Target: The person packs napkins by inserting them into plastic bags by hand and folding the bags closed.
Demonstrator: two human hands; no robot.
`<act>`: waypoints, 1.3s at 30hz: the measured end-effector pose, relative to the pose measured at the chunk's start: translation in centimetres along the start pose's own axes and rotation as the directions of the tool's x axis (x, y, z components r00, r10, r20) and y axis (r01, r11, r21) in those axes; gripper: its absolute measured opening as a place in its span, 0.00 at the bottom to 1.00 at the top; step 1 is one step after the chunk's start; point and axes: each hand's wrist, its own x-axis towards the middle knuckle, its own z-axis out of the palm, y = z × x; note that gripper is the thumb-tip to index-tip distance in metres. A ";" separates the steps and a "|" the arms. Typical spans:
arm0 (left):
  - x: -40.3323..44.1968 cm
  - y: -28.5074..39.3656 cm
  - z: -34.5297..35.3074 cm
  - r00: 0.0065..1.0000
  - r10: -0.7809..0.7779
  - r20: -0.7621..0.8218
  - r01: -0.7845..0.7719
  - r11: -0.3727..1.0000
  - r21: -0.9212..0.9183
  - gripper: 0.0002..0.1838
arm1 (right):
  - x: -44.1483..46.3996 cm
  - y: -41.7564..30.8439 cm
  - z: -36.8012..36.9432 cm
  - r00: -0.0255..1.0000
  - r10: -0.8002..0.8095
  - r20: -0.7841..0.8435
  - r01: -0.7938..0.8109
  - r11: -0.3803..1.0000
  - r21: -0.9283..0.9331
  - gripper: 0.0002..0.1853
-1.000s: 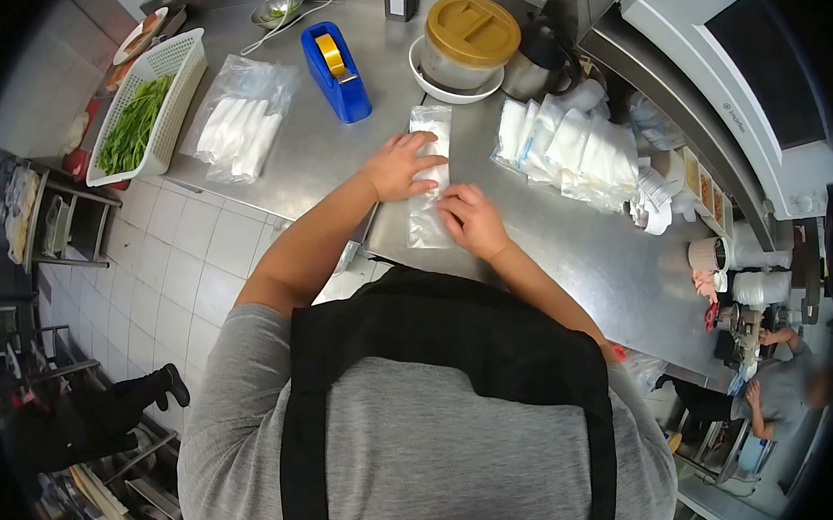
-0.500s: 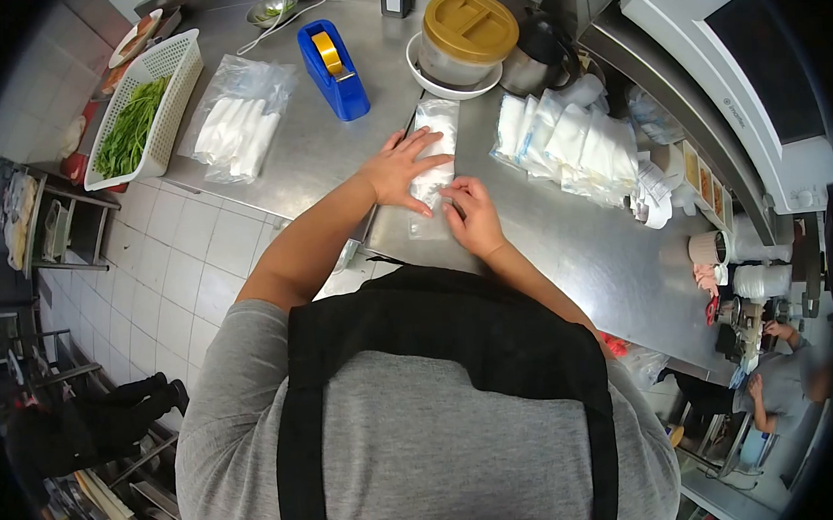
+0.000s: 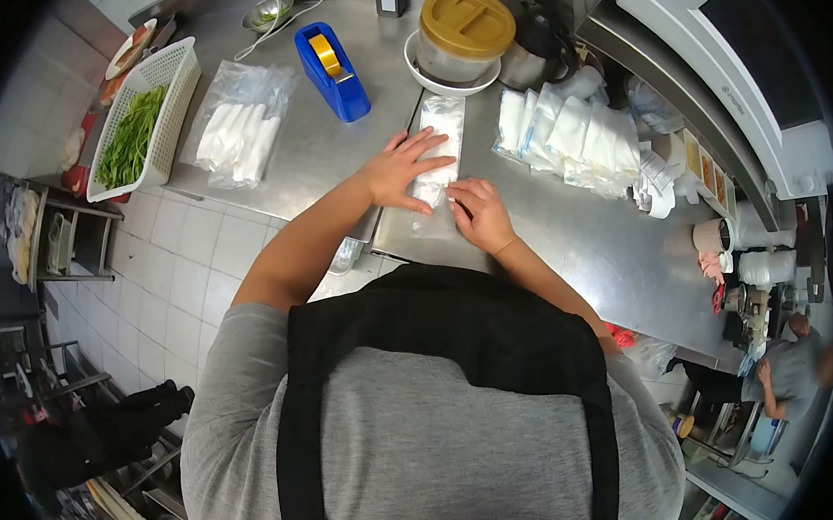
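A clear plastic bag with a flat white bundle (image 3: 443,117) inside lies lengthwise on the steel counter before me. My left hand (image 3: 401,174) rests on it, palm down and fingers spread. At the bag's lower right side, my right hand (image 3: 483,216) has its fingers curled and pinched on the plastic edge. What exactly the fingertips grip is partly hidden. To the right lie several similar bagged white bundles (image 3: 570,139) in an overlapping row. Left of my hands, a larger plastic bag (image 3: 240,128) holds several white rolled pieces.
A blue tape dispenser (image 3: 334,87) with yellow tape stands beyond my left hand. Behind the bag is a tub with a gold lid (image 3: 466,22) in a white bowl. A white basket (image 3: 174,117) of greens stands far left. People are at both lower sides.
My right hand has shifted slightly up along the bag's edge, its fingers more drawn together. The left hand stays spread on the bundle. The person at right has turned and moved an arm.
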 end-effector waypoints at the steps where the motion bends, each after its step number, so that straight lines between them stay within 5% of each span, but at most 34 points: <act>1: -0.4 -0.2 0.1 0.999 0.033 -0.003 -0.033 0.999 -0.027 0.41 | 0.1 0.0 -0.1 1.000 0.000 0.002 0.000 1.000 0.000 0.10; 6: -2.9 0.1 1.3 0.996 0.084 -0.029 -0.087 0.991 -0.103 0.23 | 0.2 -0.5 -0.2 1.000 0.025 0.004 -0.025 1.000 -0.005 0.12; 16: -4.3 1.8 0.4 0.979 0.201 0.014 -0.199 0.975 -0.103 0.21 | 0.3 0.3 -0.2 0.999 0.031 0.032 -0.031 1.000 0.001 0.13; 21: -3.8 1.9 1.9 0.972 0.200 -0.125 -0.205 0.978 -0.028 0.08 | 0.6 0.5 -0.9 0.994 0.042 0.097 -0.046 0.998 0.042 0.16; 24: -3.2 2.0 2.4 0.972 -0.136 -0.190 0.058 0.928 -0.369 0.07 | 0.9 0.6 -2.3 0.986 0.033 0.161 -0.050 0.993 0.106 0.17; 30: -2.4 1.9 0.7 0.858 -0.466 0.215 0.494 0.637 -0.592 0.11 | 0.9 0.7 -1.7 0.986 0.049 0.157 -0.060 0.996 0.069 0.13; 33: -3.0 2.1 0.7 0.962 -0.253 -0.104 0.111 0.710 -0.696 0.15 | 0.6 1.5 -0.6 0.994 0.050 0.092 -0.056 0.997 0.062 0.09; 35: -2.6 2.6 0.3 0.932 -0.112 -0.344 -0.033 0.921 -0.388 0.16 | 0.6 1.8 -0.1 0.998 0.062 -0.003 -0.061 0.994 0.094 0.09; 39: -2.3 2.0 2.6 0.919 -0.094 -0.382 0.029 0.985 -0.173 0.15 | 0.9 1.9 -0.1 0.988 0.151 -0.043 -0.148 0.986 0.079 0.09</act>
